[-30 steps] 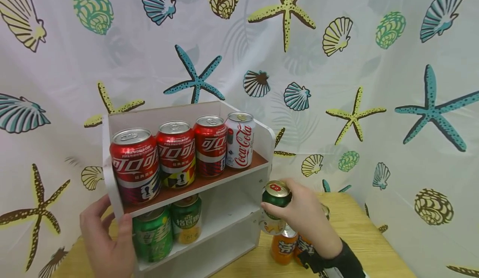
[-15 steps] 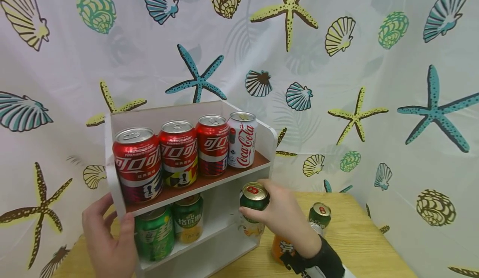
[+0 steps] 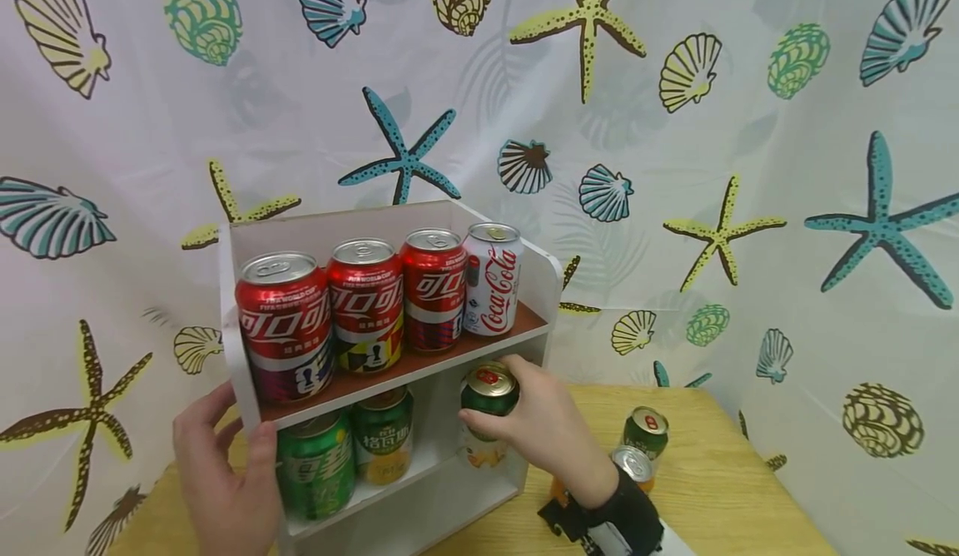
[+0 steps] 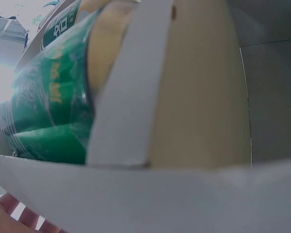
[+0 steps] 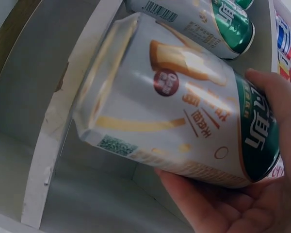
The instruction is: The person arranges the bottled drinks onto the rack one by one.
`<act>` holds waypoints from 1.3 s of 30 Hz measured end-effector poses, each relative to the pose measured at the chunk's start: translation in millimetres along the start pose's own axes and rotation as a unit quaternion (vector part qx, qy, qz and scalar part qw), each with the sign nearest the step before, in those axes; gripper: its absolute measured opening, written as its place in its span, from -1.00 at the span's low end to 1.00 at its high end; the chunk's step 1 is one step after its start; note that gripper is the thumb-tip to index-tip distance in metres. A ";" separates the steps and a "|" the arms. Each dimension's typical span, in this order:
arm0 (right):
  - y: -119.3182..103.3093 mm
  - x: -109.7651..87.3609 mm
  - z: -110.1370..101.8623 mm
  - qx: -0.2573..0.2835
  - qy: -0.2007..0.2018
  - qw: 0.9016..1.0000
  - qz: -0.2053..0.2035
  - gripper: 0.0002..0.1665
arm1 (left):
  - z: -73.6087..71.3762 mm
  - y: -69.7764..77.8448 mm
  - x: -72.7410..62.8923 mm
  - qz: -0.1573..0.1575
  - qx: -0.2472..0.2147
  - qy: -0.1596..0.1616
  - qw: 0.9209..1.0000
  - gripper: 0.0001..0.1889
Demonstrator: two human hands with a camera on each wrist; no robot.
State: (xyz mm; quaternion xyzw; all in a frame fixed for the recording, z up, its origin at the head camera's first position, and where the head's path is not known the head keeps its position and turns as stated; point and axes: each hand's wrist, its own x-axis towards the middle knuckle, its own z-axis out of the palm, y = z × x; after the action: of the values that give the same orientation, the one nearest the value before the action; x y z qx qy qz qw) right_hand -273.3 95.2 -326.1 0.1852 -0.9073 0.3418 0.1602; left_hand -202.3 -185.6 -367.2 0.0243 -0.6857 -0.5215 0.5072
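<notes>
My right hand (image 3: 554,427) grips a green-and-white drink can (image 3: 487,394) by its upper part, at the right end of the shelf unit's middle tier. In the right wrist view, the can (image 5: 174,102) is tilted across the front edge of the board, with fingers and thumb round its green top. My left hand (image 3: 232,477) holds the left side panel of the white shelf unit (image 3: 238,364). On that middle tier stand a bright green can (image 3: 318,469) and another green-and-white can (image 3: 385,438). In the left wrist view, the green can (image 4: 51,97) sits behind the panel.
Several cans line the top tier: red cola cans (image 3: 365,306) and one white cola can (image 3: 492,281). Right of the unit, a dark green can (image 3: 646,433) and a silver-topped can (image 3: 633,462) stand on the wooden table (image 3: 712,481), partly behind my forearm. A patterned curtain (image 3: 637,165) hangs behind.
My right hand has carried the green-and-white can leftward, from beside the shelf unit to the middle tier's opening. My left hand keeps its hold on the side panel.
</notes>
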 end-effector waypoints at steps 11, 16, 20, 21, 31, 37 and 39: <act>-0.5 8.0 9.4 0.010 -0.006 1.000 0.007 -0.25 | -0.3 -0.8 1.3 0.014 -0.001 -0.006 1.000 -0.49; -3.0 12.2 14.6 0.016 -0.003 1.000 -0.005 -0.18 | -0.3 -2.8 1.7 0.023 0.000 -0.007 1.000 -0.48; -3.9 15.3 18.9 0.021 -0.004 1.000 -0.011 -0.12 | -0.1 -4.1 1.9 0.027 -0.002 -0.005 1.000 -0.48; -4.2 16.1 19.8 0.021 -0.006 1.000 -0.011 -0.11 | -0.2 -4.0 1.8 0.025 -0.002 -0.005 1.000 -0.48; -7.3 22.2 26.8 0.018 -0.019 1.000 -0.007 -0.09 | 0.0 -1.9 1.2 0.018 0.006 -0.009 1.000 -0.48; -8.7 25.1 29.6 0.018 -0.025 0.999 -0.012 -0.06 | 0.0 -2.4 1.3 0.027 -0.003 -0.007 1.000 -0.49; -8.9 25.9 30.7 0.024 -0.030 0.999 -0.018 -0.04 | -0.1 -2.8 1.4 0.030 -0.008 -0.006 0.999 -0.49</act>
State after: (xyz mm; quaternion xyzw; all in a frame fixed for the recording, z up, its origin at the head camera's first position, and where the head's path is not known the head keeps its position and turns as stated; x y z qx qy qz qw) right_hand -297.2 62.2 -332.3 0.2154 -0.8995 0.3553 0.1348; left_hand -204.3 -187.7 -368.4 -0.0039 -0.6851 -0.5116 0.5186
